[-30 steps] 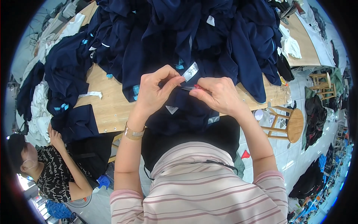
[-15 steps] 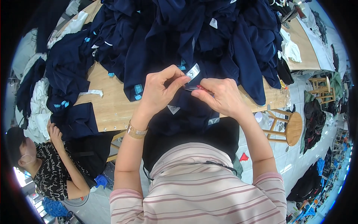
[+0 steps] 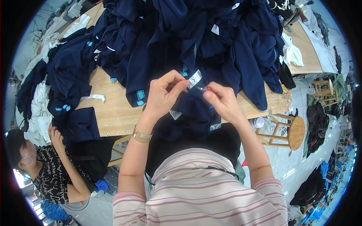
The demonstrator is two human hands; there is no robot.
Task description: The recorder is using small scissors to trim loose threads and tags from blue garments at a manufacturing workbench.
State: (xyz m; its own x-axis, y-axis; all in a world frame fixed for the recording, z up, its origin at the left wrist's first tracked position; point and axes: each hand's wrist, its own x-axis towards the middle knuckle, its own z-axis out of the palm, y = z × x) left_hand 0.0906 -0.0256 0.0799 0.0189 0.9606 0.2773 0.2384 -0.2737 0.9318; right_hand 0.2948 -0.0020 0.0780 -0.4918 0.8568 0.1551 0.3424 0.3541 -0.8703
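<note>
My left hand is closed, pinching a white label between thumb and forefinger. The label's free end tilts up and to the right. Just right of it, my right hand is closed round a small metal-tipped tool with some red by the fingers; its tip is blurred and most of it is hidden. Below both hands a navy garment hangs over the table's front edge, with another white tag on it.
Across the wooden table lies a large heap of navy garments with light-blue patches. A white strip rests at the left. A wooden stool stands at the right. Another person handles navy cloth at the lower left.
My right hand has drawn slightly right and down, away from the left hand, with the tool. My left hand still pinches the label and has shifted slightly.
</note>
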